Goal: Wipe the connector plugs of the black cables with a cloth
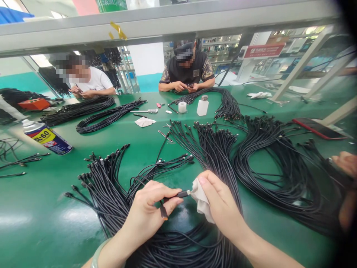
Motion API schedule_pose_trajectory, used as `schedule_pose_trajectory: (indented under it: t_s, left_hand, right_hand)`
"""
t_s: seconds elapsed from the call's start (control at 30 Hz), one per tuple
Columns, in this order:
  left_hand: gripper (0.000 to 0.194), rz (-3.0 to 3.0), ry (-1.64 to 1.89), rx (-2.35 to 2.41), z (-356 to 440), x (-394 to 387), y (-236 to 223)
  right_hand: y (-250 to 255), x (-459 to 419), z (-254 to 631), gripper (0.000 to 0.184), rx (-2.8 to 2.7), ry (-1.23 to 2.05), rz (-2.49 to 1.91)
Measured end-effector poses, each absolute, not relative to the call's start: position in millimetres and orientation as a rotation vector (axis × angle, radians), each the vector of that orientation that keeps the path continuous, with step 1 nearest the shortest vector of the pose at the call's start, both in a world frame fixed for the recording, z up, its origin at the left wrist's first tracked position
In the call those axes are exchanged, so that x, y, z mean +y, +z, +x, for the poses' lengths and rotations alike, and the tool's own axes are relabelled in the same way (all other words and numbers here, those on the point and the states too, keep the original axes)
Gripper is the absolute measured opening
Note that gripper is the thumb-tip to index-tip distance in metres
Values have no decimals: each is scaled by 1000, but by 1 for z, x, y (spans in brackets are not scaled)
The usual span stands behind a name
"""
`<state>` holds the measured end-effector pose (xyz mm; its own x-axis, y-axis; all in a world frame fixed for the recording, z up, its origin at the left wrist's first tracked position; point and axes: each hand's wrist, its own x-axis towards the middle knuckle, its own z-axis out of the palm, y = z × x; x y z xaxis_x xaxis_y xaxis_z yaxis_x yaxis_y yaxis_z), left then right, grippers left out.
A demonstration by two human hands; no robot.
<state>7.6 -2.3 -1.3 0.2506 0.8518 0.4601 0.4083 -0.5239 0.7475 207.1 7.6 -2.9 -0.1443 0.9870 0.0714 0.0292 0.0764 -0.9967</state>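
My left hand [152, 203] pinches a black cable connector [183, 194] between thumb and fingers, its metal tip pointing right. A second dark cable end [163, 212] with an orange-brown tip hangs below those fingers. Folded in my right hand [220, 201] is a white cloth [201, 201], its edge right beside the metal tip; whether they touch I cannot tell. Under and around both hands lie bundles of black cables, one fanned out at the left [108, 186] and another at the centre [217, 149].
A spray can [47, 137] stands at the left. Farther back are a white bottle [202, 105], a tape roll [182, 107], a caliper [145, 111] and a crumpled tissue [145, 121]. A looped cable bundle [279, 175] and a red-edged phone [319, 128] lie right. Two people sit opposite; another person's hand [346, 163] shows at right.
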Motion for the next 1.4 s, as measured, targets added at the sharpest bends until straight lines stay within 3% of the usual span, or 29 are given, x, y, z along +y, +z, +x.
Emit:
schedule_pose_trajectory:
  t_s: [0.43, 0.8, 0.87, 1.13, 1.4]
  left_hand:
    - [16, 2353, 1285, 1146, 9, -2, -1]
    - [13, 2346, 1286, 1155, 11, 2, -6]
    - [14, 2257, 1268, 1178, 11, 1, -5]
    - [14, 2054, 1283, 1213, 9, -1, -3]
    - [14, 2049, 1331, 1174, 8, -1, -4]
  right_hand:
    - [-13, 4, 205, 25, -1638, 1116, -1029]
    - [-24, 19, 208, 19, -2075, 211, -976]
    - [-24, 19, 209, 16, -1939, 242, -1048]
    - [-15, 11, 210, 19, -1508, 871, -1117]
    - [-11, 11, 211, 11, -1746, 776, -852]
